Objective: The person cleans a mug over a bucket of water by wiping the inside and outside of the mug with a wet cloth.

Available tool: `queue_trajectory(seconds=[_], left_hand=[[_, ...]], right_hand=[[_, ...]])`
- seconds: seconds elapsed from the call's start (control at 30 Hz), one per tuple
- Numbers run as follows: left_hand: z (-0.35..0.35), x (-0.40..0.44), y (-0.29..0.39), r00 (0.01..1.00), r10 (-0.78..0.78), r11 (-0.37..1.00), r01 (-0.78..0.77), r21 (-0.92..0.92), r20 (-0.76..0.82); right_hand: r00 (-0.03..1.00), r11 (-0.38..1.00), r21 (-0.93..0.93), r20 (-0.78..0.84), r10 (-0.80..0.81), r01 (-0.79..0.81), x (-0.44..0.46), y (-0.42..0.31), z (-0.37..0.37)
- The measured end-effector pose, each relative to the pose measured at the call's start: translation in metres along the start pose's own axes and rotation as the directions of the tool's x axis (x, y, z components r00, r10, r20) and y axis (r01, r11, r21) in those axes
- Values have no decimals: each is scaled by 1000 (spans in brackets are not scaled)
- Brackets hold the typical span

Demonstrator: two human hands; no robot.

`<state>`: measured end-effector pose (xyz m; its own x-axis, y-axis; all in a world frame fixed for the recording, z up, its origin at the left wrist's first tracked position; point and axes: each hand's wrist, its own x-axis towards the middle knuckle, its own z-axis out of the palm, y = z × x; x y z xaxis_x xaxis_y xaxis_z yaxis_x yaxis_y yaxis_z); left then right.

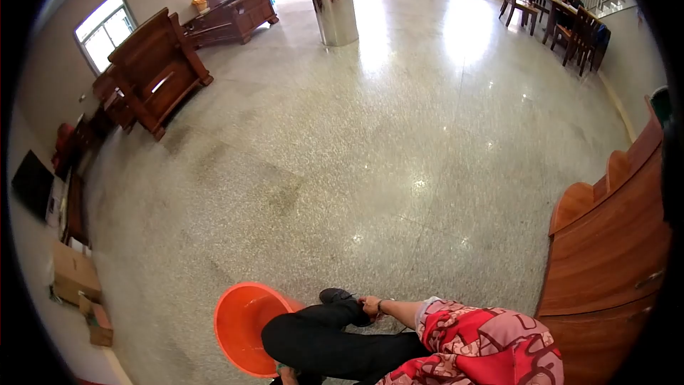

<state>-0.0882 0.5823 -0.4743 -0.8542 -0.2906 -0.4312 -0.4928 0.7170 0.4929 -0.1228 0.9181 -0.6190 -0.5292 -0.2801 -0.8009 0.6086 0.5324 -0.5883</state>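
Note:
My right hand (370, 306), with a dark band on its wrist, is at the lower end of a black trouser leg (342, 339), close to a dark shoe (335, 295). Its fingers look curled together; what they grip is too small to make out. Only a bit of my left hand (286, 373) shows at the bottom edge, below the bent knee, with its fingers hidden. Beside the knee stands an orange bucket (239, 328), whose visible inside looks bare. A red and pink patterned sleeve (463, 328) covers my right upper arm.
Speckled stone floor (356, 171) stretches ahead. A wooden cabinet (605, 257) stands close on the right, cardboard boxes (76, 274) along the left wall. Farther off are carved wooden furniture (153, 75), a shiny pillar (333, 7) and a table with chairs (584, 36).

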Motion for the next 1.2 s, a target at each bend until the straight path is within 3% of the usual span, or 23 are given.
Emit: queue_trajectory(seconds=[0.07,0.17,0.27,0.43,0.47,0.53,0.57,0.63,0.7,0.73,0.8,0.83,0.9,0.93,0.97,1.0,1.1,1.13,1.17,1.2], left_hand=[[0,0,2,1000,0,1000,0,3,-6],[0,1,4,1000,4,1000,-4,11,-2],[2,5,8,1000,8,1000,-8,18,-3],[3,8,11,999,53,998,-53,28,1],[2,11,14,997,72,997,-72,33,-4],[3,16,19,990,142,989,-142,43,-7],[2,17,22,983,185,982,-184,48,-14],[-1,15,27,969,246,969,-244,45,-35],[-2,9,24,953,296,955,-294,41,-60],[0,7,20,950,306,952,-304,47,-65],[2,12,11,959,281,956,-276,100,-36],[3,19,4,970,243,961,-240,140,-3],[5,25,-6,984,91,941,-134,309,150],[9,25,-11,984,146,945,-170,281,103],[7,19,-5,978,200,944,-208,257,56],[6,18,0,979,183,950,-200,241,91],[-12,-2,41,986,151,976,-159,148,67],[-18,-10,51,990,143,987,-144,75,18],[-19,-10,51,992,128,989,-129,70,14],[-18,-6,49,992,120,987,-124,105,47]], right_hand=[[997,986,-157,-31,-69,63,-16,-12,-5],[997,998,0,-45,-69,70,-22,-18,-6],[996,995,77,-60,63,-59,-30,-27,-9],[896,931,-134,-255,-363,339,25,26,19],[897,928,-144,-244,-369,343,15,19,13],[974,962,-202,-96,-204,182,-18,-5,2],[973,953,-231,-72,-220,198,-23,-12,2],[1000,985,-174,-7,-2,1,-35,-15,-2],[996,988,-136,-41,-74,68,-47,-14,-1],[988,963,-238,-50,-146,130,-55,-19,-4],[876,793,-506,-138,-462,339,-14,28,9],[876,783,-516,-120,-467,347,-11,33,14],[887,825,-491,-196,-419,281,-15,32,19],[890,812,-505,-169,-424,291,-15,30,19],[981,964,-224,-93,-170,146,-24,17,14],[996,996,49,52,76,-79,-34,1,9],[994,998,-4,79,70,-70,-46,-28,-1],[982,976,-148,76,171,-158,-27,-15,0],[981,974,-161,85,174,-159,-29,-18,-1],[998,903,-429,34,46,-27,-31,-21,-3]])
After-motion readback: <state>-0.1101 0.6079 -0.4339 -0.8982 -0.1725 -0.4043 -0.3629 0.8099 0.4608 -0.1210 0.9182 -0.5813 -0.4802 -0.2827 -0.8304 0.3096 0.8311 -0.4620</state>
